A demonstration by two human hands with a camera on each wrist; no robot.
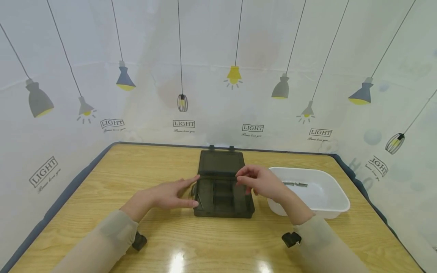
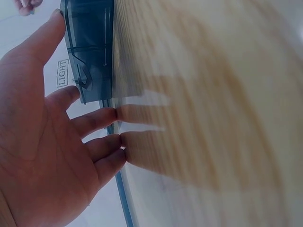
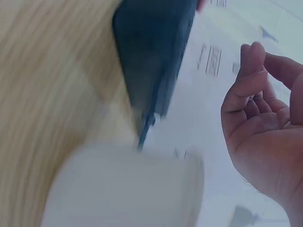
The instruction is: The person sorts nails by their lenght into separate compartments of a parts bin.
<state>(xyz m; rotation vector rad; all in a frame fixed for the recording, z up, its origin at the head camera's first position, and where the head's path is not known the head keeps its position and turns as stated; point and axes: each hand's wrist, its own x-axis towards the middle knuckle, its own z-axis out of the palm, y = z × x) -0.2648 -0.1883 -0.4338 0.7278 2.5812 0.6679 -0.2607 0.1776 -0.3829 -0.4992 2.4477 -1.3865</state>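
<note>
A dark translucent plastic case lies with its lid swung back on the wooden table. Inside its left compartment is a thin, slender piece. My left hand is spread at the case's left side, thumb and index fingertip right at its edge. In the left wrist view, the other fingers of my left hand reach down to the tabletop. Over the right part of the case hovers my right hand, its fingers loosely bent. No object shows in my right hand in the right wrist view.
To the right of the case stands a white plastic tub with several small metal screw-like pieces in it. Behind the wooden table hangs a pale curtain printed with lamps.
</note>
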